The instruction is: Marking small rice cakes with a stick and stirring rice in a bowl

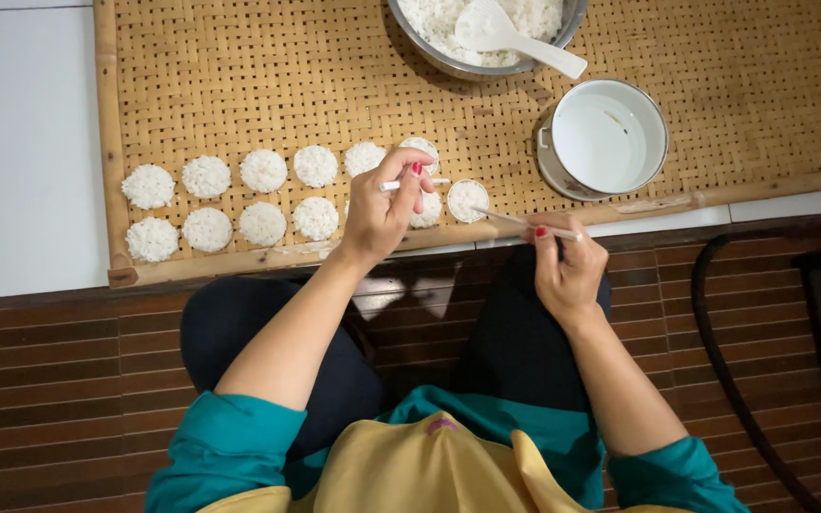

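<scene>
While each hand grips a thin stick [515, 221], rice discs [263, 171] crowd the mat's near edge [268, 255].

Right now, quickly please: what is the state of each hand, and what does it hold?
Left hand: closed, pinching a thin white stick above the rice cakes.
Right hand: closed on a spoon whose tip is at a round mold.

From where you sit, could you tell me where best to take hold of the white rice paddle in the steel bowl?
Grip the white rice paddle by its handle end, coming from the right: the handle juts over the steel bowl rim, while the blade lies in the rice.
</scene>
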